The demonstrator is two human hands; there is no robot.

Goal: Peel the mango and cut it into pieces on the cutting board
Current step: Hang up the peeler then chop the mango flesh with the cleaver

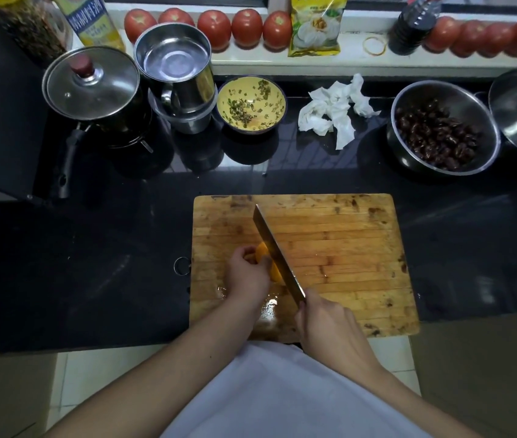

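knife edge against mango, board's right half bare.

Ten tomatoes, three bowls, one knife

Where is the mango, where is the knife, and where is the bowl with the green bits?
mango point(263, 252): head view, on its bare orange top.
knife point(274, 248): head view, on the middle of the blade.
bowl point(277, 93): head view, on its yellow inner wall.

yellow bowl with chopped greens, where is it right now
The yellow ceramic bowl sits on the black counter behind the wooden cutting board, between the stacked steel pots and crumpled white tissue.
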